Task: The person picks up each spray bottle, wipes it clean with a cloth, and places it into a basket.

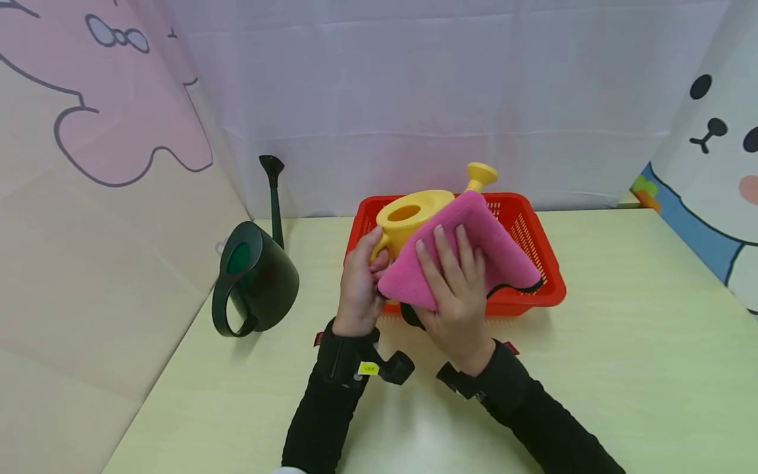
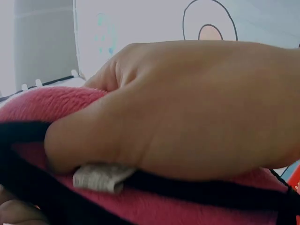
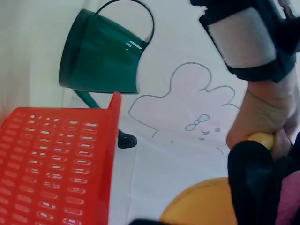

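Note:
A yellow watering can (image 1: 414, 209) is held up over the red basket by my left hand (image 1: 362, 283), its fingers curled round the handle (image 1: 381, 245). My right hand (image 1: 456, 289) holds a pink cloth (image 1: 510, 253) with black trim against the can's side, fingers spread over the cloth. In the left wrist view the right thumb (image 2: 79, 140) presses the cloth's trimmed edge beside a white label (image 2: 101, 178). Much of the can's body is hidden behind the cloth; its yellow sprinkler head (image 1: 482, 172) shows above. In the right wrist view the left hand (image 3: 267, 112) grips the yellow handle.
The red perforated basket (image 1: 547, 263) stands on the pale table (image 1: 639, 368) near the back curtain. At the left, a dark green watering can (image 1: 269, 283) stands with its long spout pointing up toward the back. Printed walls border the table on both sides.

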Demonstrator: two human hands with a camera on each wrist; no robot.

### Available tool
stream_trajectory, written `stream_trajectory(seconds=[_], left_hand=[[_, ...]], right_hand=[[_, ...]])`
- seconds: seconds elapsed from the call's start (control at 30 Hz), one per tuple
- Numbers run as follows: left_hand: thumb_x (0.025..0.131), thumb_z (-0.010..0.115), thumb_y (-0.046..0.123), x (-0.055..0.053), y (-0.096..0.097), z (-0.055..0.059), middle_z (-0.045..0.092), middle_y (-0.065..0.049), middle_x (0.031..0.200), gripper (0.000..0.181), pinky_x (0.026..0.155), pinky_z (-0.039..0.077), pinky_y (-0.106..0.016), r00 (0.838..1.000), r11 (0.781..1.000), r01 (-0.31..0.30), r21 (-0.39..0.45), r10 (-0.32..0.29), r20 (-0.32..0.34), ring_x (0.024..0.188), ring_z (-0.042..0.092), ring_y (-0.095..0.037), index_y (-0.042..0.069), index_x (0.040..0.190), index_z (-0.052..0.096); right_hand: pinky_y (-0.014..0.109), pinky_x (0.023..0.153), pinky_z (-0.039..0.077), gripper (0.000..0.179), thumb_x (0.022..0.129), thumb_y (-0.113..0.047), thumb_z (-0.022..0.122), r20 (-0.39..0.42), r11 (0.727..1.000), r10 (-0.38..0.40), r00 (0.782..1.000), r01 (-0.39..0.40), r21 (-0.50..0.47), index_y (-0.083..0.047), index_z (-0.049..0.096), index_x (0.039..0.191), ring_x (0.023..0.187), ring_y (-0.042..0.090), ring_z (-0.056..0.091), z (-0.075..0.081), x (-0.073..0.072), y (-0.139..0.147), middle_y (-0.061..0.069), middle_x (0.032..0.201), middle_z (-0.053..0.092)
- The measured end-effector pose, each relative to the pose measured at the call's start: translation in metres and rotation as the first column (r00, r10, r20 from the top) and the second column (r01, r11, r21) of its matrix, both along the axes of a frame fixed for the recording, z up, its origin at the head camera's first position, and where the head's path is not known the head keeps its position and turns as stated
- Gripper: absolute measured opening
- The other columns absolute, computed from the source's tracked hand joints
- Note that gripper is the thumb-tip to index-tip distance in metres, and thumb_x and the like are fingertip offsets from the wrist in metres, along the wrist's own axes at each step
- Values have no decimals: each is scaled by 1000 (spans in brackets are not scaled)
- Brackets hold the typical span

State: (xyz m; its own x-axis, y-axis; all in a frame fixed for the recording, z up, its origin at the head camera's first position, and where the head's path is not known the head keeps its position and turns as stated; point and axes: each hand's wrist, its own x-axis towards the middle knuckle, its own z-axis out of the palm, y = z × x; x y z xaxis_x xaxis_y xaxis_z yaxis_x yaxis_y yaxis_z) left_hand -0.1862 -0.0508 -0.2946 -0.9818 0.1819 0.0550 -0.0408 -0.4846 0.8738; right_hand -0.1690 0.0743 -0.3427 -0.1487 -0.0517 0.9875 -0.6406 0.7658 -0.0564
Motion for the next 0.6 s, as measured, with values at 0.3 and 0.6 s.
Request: stream_trajectory(seconds=[0.3,0.6], left_hand=[[95,39,32,5,-1,1,31,8,44,49,39,22,-20,997,998,23,-63,-27,-67,34,28,-9,17,50,30],[94,42,32,8,1,2,30,7,45,48,38,21,-19,999,998,-3,-69,-1,-54,35,26,-7,16,51,30]], right_hand=[[24,102,39,53,92,-26,49,218,865,415,883,-308,-397,2,39,136,120,17,46,16,-6,24,21,133,46],[31,106,35,55,93,-35,50,176,954,199,964,-150,-261,-6,39,138,127,30,40,13,-1,14,21,137,42]])
